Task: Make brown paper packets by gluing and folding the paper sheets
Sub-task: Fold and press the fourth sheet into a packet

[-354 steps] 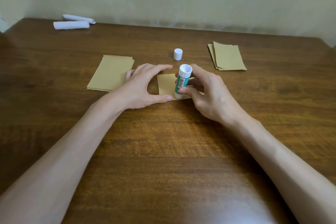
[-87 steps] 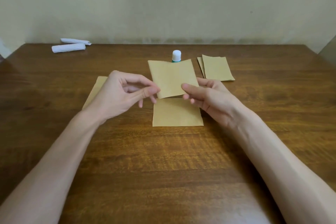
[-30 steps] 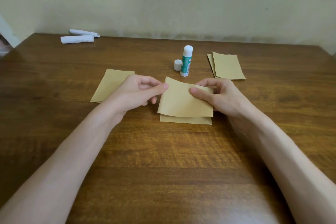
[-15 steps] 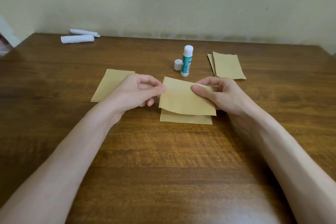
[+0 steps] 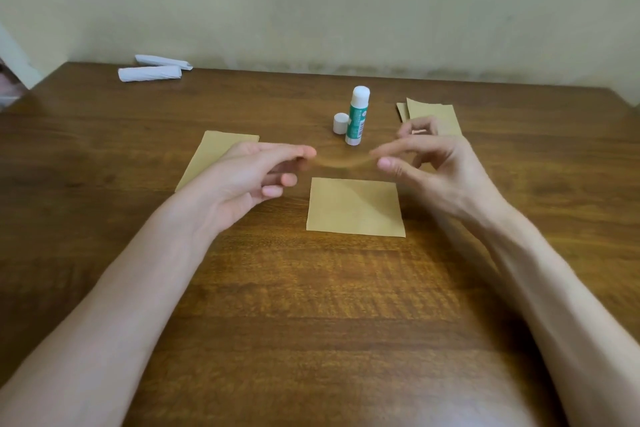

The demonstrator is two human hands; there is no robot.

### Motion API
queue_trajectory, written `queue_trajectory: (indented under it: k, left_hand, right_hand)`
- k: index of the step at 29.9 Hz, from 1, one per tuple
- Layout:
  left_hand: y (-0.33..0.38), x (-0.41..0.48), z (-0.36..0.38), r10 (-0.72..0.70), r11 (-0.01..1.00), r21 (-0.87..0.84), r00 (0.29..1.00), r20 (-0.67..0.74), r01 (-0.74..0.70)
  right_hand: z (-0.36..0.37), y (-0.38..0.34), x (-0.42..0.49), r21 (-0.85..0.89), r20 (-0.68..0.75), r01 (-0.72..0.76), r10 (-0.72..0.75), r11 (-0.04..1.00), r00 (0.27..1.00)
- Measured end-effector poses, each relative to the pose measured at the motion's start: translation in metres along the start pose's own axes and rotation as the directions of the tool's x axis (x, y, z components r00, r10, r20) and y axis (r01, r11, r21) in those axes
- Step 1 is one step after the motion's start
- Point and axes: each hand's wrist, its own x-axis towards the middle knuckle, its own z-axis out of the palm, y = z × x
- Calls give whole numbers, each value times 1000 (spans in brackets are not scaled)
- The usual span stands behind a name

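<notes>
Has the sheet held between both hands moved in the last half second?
Yes. The held sheet, blurred and edge-on, has lifted clear of the flat sheet it overlapped, up toward the glue stick.

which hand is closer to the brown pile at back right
Right. The right hand is in front of the pile, fingers overlapping it in view; the left hand is well off to its left.

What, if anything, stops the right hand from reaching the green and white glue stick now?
Probably yes, but not at once: nothing stands between the right hand and the green and white glue stick, yet its fingers pinch the brown paper sheet, which it would first have to release.
</notes>
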Motion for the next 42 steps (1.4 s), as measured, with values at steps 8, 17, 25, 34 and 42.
queue_trajectory:
  k: [8, 17, 25, 34, 42]
  left_hand:
    - [-2, -3, 1, 120, 943, 306, 992, 40, -127]
    - [-6, -1, 3, 193, 911, 376, 981, -22, -171]
    - [-3, -4, 9, 255, 908, 358, 965, -55, -220]
    - [-7, 2, 10, 195, 960, 213, 980, -49, -180]
    - [-13, 6, 16, 270, 963, 74, 951, -154, -261]
  right_hand:
    - [2, -4, -7, 338, -43, -228, 257, 913, 965]
    - [2, -13, -6, 354, 73, -393, 393, 849, 916]
    - [4, -10, -5, 387, 130, -446, 431, 807, 893]
    - [20, -9, -5, 491, 266, -511, 436, 706, 859]
    - [24, -16, -9, 368, 210, -319, 256, 874, 944]
